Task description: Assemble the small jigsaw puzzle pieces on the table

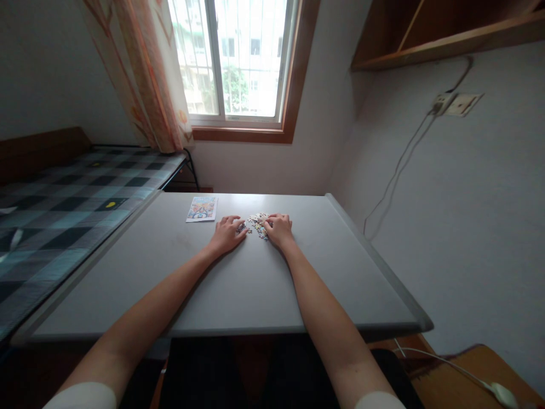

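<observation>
From the head view, I see small jigsaw-like pieces (258, 220) heaped on the pale table (255, 295) between both hands. The left hand (229, 233) is loosely spread at the heap's left edge; the right hand (280, 228) curls over its right, whether pinching I can't tell. Light, flat fingers would suit such pieces best.

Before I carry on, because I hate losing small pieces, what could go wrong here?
The small pieces lie loose between the left hand and the right hand, so a quick sweep might scatter some across the table. The printed sheet lies close to the left hand, which could nudge it if it moves outward.
</observation>
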Demonstrator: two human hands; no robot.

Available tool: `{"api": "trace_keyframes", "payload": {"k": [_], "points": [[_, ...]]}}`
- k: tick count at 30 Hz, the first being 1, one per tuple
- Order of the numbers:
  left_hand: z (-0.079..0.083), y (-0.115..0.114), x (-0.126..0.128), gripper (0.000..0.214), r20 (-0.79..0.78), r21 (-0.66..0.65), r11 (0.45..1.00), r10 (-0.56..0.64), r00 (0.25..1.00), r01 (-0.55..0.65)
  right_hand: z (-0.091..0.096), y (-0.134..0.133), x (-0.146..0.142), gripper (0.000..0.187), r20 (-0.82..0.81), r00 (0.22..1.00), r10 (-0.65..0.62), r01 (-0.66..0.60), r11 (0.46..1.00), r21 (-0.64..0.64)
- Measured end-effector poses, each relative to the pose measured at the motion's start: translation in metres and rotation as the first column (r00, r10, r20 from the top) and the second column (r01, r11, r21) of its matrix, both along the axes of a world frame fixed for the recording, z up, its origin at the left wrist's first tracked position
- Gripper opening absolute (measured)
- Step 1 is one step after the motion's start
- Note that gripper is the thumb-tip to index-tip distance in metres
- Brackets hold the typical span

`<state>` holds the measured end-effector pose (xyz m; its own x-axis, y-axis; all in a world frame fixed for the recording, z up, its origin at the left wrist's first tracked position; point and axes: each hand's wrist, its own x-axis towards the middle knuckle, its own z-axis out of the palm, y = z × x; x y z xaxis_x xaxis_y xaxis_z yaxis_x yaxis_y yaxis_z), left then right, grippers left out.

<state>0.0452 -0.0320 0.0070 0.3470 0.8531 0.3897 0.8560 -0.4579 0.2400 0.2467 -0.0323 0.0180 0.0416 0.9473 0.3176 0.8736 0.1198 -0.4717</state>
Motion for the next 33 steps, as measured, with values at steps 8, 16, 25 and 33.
{"api": "trace_keyframes", "payload": {"k": [8, 16, 25, 33], "points": [[-0.001, 0.000, 0.000, 0.038, 0.007, 0.004, 1.000, 0.002, 1.000, -0.002, -0.001, 0.002, 0.004, 0.024, 0.003, 0.994, -0.106, 0.106, 0.994, 0.009], [-0.002, 0.001, -0.001, 0.037, 0.017, 0.001, 1.000, -0.006, 1.000, 0.006, -0.008, 0.004, 0.002, 0.029, 0.039, 0.999, 0.017, -0.018, 1.000, 0.009], [-0.001, 0.000, 0.000, 0.037, 0.024, -0.006, 1.000, -0.010, 1.000, 0.010, -0.008, 0.008, 0.003, 0.031, 0.039, 0.999, -0.004, 0.004, 1.000, -0.001], [0.007, -0.003, -0.001, 0.032, 0.061, 0.032, 0.988, 0.149, 0.987, -0.151, -0.009, 0.009, 0.003, 0.032, 0.026, 1.000, -0.012, 0.013, 1.000, -0.015]]}}
